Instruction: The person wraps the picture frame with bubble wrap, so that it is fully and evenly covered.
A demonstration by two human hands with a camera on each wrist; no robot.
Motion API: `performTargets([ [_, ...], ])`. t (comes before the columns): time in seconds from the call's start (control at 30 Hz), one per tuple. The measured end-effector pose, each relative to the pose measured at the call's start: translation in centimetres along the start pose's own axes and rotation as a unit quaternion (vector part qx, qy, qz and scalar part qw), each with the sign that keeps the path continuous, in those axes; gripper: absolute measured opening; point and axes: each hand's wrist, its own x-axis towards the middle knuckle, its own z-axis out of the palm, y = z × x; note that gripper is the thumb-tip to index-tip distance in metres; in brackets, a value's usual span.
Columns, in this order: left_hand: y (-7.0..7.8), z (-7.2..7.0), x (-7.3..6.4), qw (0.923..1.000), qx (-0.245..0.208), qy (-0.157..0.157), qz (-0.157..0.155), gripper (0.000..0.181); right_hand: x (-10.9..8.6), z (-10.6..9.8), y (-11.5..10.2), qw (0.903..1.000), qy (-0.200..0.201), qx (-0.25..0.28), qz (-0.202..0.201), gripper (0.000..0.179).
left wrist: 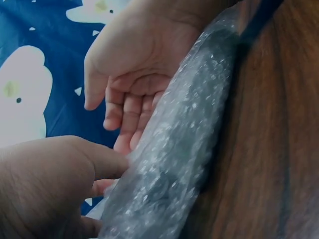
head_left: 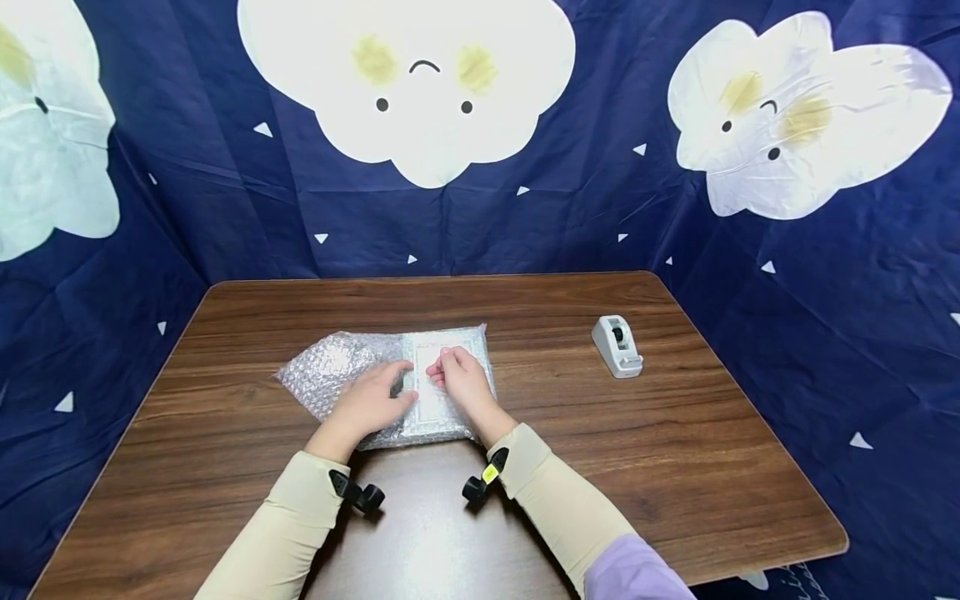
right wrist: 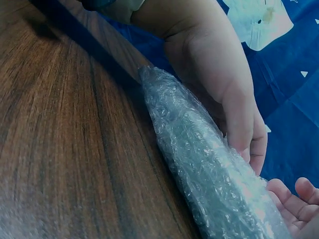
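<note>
A flat, pale rectangular item (head_left: 431,408) with a thin border line on its face lies on the table, covered in bubble wrap (head_left: 337,354). Loose wrap spreads out to its left. My left hand (head_left: 371,400) rests on the wrap near the item's left side, thumb and fingers apart. Above the face, my right hand (head_left: 463,379) has its fingers loosely bent. In the left wrist view, the right hand (left wrist: 134,64) turns its palm toward the camera, holding nothing visible. Seen from the right wrist, the left hand (right wrist: 224,89) reaches down behind the package's bubble-wrapped edge (right wrist: 209,169).
A white tape dispenser (head_left: 618,347) stands at the right of the wooden table (head_left: 637,467). Dark blue cloth (head_left: 442,225) with white clouds hangs behind and along both sides. Small black cameras (head_left: 367,498) are strapped to both wrists.
</note>
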Motion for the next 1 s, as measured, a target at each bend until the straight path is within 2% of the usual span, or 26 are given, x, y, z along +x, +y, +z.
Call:
performTargets([
  [0.23,0.8,1.2,-0.1,0.9985,0.03,0.033,-0.034,0.054,-0.2,0.5,-0.1,0.9999,-0.004,0.012,-0.003,0.031],
  [0.37,1.2,1.8,-0.3,0.9966,0.05,0.042,-0.05,0.059,-0.2,0.8,-0.3,0.9999,-0.004,0.017,0.003,0.03],
  [0.57,1.1,2.4,-0.4,0.9941,0.08,0.036,-0.064,0.064,0.0,1.2,-0.3,0.9995,-0.012,0.027,0.009,0.028],
  [0.77,1.1,2.3,-0.5,0.9931,0.095,0.028,-0.064,0.065,0.4,1.0,-0.8,0.9944,-0.036,0.093,0.037,0.023],
  [0.87,1.3,2.2,-0.5,0.9923,0.103,0.017,-0.066,0.065,0.8,0.4,-1.0,0.9899,-0.053,0.118,0.058,0.022],
  [1.0,1.9,3.0,0.0,0.9918,0.111,-0.008,-0.062,0.065,1.1,-1.5,-0.7,0.9851,-0.072,0.134,0.08,0.016],
])
